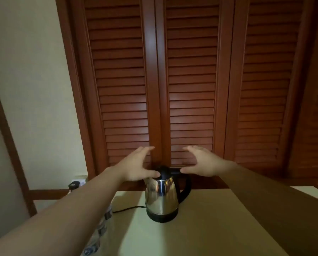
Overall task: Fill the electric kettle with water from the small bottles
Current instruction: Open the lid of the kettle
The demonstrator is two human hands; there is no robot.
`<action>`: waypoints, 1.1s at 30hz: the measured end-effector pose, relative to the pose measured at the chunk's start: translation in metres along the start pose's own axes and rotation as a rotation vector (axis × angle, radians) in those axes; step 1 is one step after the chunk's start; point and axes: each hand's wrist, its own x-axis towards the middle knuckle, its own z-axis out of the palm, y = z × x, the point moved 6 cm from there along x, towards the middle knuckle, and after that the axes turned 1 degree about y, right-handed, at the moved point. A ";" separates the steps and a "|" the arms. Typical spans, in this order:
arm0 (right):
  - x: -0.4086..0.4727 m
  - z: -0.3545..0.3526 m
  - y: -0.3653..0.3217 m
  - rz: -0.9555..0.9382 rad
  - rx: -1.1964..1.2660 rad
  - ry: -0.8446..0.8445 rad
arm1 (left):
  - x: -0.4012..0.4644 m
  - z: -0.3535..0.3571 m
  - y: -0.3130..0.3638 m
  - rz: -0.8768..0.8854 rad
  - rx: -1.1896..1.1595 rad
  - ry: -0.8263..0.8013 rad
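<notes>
A steel electric kettle with a black lid, black handle and black base stands upright on a pale table. My left hand hovers at the kettle's upper left, fingers spread, thumb touching the lid. On the upper right, my right hand is also spread, its thumb near the top of the handle. Neither hand holds anything. Small plastic bottles lie at the table's left edge, mostly hidden under my left forearm.
The kettle's black cord runs left across the table towards a wall socket with a plug. Brown louvred doors fill the wall right behind the table. A cream wall lies to the left.
</notes>
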 end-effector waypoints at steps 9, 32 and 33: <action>0.031 0.068 0.038 -0.053 0.155 -0.047 | 0.024 0.058 -0.034 -0.105 -0.089 -0.111; -0.004 0.029 0.035 -0.100 0.202 0.147 | 0.008 0.046 -0.010 -0.079 -0.391 0.099; -0.014 0.028 0.037 -0.087 0.195 0.140 | 0.002 0.050 -0.004 -0.075 -0.403 0.092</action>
